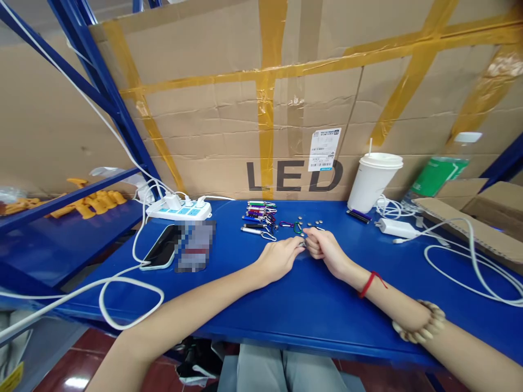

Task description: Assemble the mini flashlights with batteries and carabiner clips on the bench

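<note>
On the blue worktop (310, 294), the left hand (279, 260) and right hand (324, 249) meet fingertip to fingertip, both curled shut around a tiny dark metal part (301, 245) too small to identify, just in front of small round silver button cells (312, 222) and a row of coloured mini keychain flashlights (259, 216).

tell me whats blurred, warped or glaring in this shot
Head view: a pixelated patch hides something beside the phone; wide-angle distortion bows the blue table edge and rack beams; soft glare on the tabletop at right; the hands are sharp, but the small part between them is too tiny to read.
</note>
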A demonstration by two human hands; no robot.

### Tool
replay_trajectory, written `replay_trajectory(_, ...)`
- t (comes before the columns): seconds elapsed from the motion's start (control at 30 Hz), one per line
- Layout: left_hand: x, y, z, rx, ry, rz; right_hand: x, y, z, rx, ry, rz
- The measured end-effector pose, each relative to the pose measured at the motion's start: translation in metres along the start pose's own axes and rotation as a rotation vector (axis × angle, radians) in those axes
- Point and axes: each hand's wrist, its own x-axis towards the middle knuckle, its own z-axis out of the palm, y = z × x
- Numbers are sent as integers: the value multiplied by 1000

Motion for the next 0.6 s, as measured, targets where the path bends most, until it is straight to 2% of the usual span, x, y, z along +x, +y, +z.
replay_trajectory(0.1, 0, 0, 0, 30, 13, -20, 3, 4, -3, -180, -22, -117)
replay_trajectory(0.23, 0, 1, -1, 49, 34, -49, 8, 9, -11, -613, -77, -392)
replay_trajectory(0.3, 0, 1, -1, 35, 32, -46, 9, 10, -16, -778, -79, -463)
replay_trajectory(0.47, 2, -2, 2, -19, 46, -5, 11, 6, -23, -1009, -73, -505)
replay_trajectory(0.6, 3, -4, 4, -15, 65, -23, 11, 5, -26, -1009, -132, -502)
